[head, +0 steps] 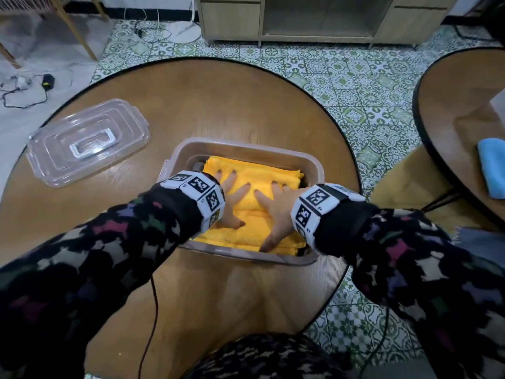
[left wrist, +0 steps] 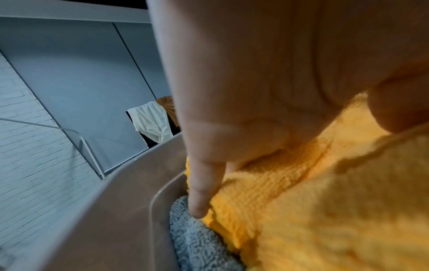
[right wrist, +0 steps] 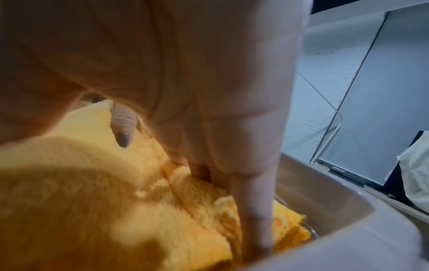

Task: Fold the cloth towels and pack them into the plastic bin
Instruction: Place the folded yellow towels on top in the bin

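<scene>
Both hands (head: 232, 198) (head: 276, 212) flat, fingers spread

Towels (head: 254, 176) stacked in bin (head: 246, 144) mid-table (head: 218, 105), both hands (head: 232, 195) flat on top; lid (head: 87, 140) left of bin.

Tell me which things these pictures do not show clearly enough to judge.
- Grey towel: left wrist view shows only a strip; the yellow towel hides the rest.
- Number of towels in the bin: hidden under the yellow towel and both hands, left hand, right hand.
- Blue cloth: cut off by the head view's right edge.
</scene>
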Available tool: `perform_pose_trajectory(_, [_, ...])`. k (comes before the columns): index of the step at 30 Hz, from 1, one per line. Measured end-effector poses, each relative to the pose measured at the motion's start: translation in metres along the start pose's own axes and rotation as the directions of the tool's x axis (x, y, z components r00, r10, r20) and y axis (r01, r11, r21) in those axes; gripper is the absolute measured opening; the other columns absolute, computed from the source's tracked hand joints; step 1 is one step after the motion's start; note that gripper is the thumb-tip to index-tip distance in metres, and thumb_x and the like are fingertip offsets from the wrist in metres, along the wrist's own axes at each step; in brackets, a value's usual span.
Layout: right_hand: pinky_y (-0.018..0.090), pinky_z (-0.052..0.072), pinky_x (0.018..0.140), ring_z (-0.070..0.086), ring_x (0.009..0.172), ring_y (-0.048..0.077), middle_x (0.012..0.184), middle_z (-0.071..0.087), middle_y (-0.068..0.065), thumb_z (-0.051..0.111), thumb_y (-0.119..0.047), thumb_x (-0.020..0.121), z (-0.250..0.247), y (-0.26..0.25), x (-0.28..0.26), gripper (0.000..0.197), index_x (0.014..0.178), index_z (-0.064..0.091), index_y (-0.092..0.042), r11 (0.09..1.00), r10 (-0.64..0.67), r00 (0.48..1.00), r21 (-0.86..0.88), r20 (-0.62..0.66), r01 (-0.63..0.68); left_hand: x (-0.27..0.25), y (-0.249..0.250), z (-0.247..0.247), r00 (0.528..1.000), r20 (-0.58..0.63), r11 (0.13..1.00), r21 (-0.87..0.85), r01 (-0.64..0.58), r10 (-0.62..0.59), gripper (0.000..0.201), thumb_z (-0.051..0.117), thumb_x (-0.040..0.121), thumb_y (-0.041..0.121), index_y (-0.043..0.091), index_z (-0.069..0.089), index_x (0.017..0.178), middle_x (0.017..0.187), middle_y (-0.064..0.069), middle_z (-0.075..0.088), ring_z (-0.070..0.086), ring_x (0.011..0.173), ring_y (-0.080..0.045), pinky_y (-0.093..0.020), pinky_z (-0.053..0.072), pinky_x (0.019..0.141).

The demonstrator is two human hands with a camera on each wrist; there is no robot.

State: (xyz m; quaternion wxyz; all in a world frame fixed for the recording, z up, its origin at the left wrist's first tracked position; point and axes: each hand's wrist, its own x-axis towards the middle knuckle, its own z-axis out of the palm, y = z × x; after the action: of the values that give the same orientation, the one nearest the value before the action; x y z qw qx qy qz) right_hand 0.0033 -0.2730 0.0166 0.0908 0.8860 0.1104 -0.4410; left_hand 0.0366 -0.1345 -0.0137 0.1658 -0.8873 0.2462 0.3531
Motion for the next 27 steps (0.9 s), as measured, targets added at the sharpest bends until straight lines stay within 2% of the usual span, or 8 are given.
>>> perform_pose_trajectory(9, [0.057,0.025,0.109,0.004,0.144,0.039,0.157,-0.01,0.017,0.067,-0.063,0.071,0.006,-0.004,0.003,0.119,0.149,-0.014,-0.022,1.0,0.016,0.999,0.004,-0.049,-0.016,0.002,0.001,0.002,0.999,-0.037,1.0,-0.03,-0.009,0.008,0.088,0.045,0.088,0.058,0.03,-0.015,0.146,0.156,-0.006,-0.02,-0.011,0.143,-0.035,-0.054,0.007,0.115])
perform_pose_trajectory(12, [0.055,0.028,0.108,0.009,0.143,0.038,0.157,-0.002,0.017,0.068,-0.062,0.071,0.001,-0.003,-0.005,0.117,0.149,-0.008,-0.022,1.0,-0.003,0.997,0.022,-0.076,0.004,-0.005,-0.006,-0.003,0.993,-0.104,0.996,-0.058,-0.064,0.058,0.08,0.046,0.09,0.052,0.029,-0.003,0.149,0.158,-0.007,-0.006,0.001,0.144,-0.035,-0.051,0.015,0.115])
perform_pose_trajectory(14, [0.053,0.035,0.105,0.02,0.14,0.037,0.155,0.009,0.016,0.066,-0.061,0.074,-0.003,-0.005,-0.014,0.108,0.149,0.0,-0.021,1.0,-0.002,0.996,0.002,-0.093,0.003,-0.015,-0.017,-0.01,0.975,-0.2,0.978,-0.16,-0.13,0.097,0.065,0.045,0.093,0.046,0.028,0.016,0.148,0.155,-0.007,0.018,0.022,0.14,-0.03,-0.044,0.026,0.112])
perform_pose_trajectory(16, [0.046,0.042,0.094,0.036,0.128,0.035,0.145,0.03,0.016,0.062,-0.054,0.081,-0.009,-0.011,-0.025,0.086,0.145,0.018,-0.017,0.998,0.006,0.991,-0.063,-0.136,-0.015,-0.029,-0.035,-0.015,0.925,-0.38,0.906,-0.386,-0.173,0.014,0.046,0.048,0.093,0.041,0.027,0.043,0.136,0.134,-0.001,0.051,0.047,0.122,-0.022,-0.035,0.04,0.1])
perform_pose_trajectory(18, [0.04,0.04,0.078,0.044,0.115,0.031,0.127,0.045,0.011,0.054,-0.037,0.089,-0.022,-0.024,-0.037,0.048,0.129,0.04,-0.015,0.996,-0.009,0.974,-0.084,-0.227,-0.011,-0.04,-0.06,-0.014,0.834,-0.515,0.756,-0.622,-0.203,-0.199,0.024,0.053,0.091,0.031,0.026,0.06,0.113,0.101,0.001,0.064,0.059,0.097,-0.019,-0.03,0.047,0.085])
perform_pose_trajectory(20, [0.038,0.036,0.072,0.047,0.108,0.03,0.119,0.049,0.008,0.047,-0.027,0.093,-0.04,-0.044,-0.046,0.03,0.12,0.048,-0.016,0.999,-0.047,0.939,-0.015,-0.34,0.044,-0.041,-0.088,-0.003,0.77,-0.5,0.548,-0.802,-0.238,-0.396,0.012,0.055,0.085,0.018,0.026,0.063,0.086,0.081,-0.004,0.067,0.062,0.08,-0.026,-0.034,0.052,0.077])
perform_pose_trajectory(23, [0.034,0.036,0.072,0.05,0.112,0.029,0.121,0.052,0.005,0.046,-0.028,0.092,-0.061,-0.08,-0.043,0.032,0.122,0.048,-0.02,0.974,-0.11,0.871,0.123,-0.478,0.19,-0.035,-0.131,0.027,0.763,-0.358,0.28,-0.93,-0.24,-0.537,0.022,0.052,0.08,0.007,0.026,0.059,0.069,0.069,-0.004,0.064,0.065,0.077,-0.031,-0.049,0.054,0.082])
perform_pose_trajectory(27, [0.037,0.033,0.075,0.042,0.117,0.03,0.128,0.042,0.007,0.043,-0.029,0.094,-0.057,-0.117,-0.018,0.037,0.13,0.039,-0.021,0.964,-0.083,0.888,0.188,-0.452,0.186,-0.026,-0.168,0.079,0.754,-0.268,0.347,-0.936,-0.057,-0.6,0.024,0.056,0.085,0.006,0.025,0.056,0.07,0.082,-0.009,0.065,0.06,0.079,-0.026,-0.04,0.053,0.084])
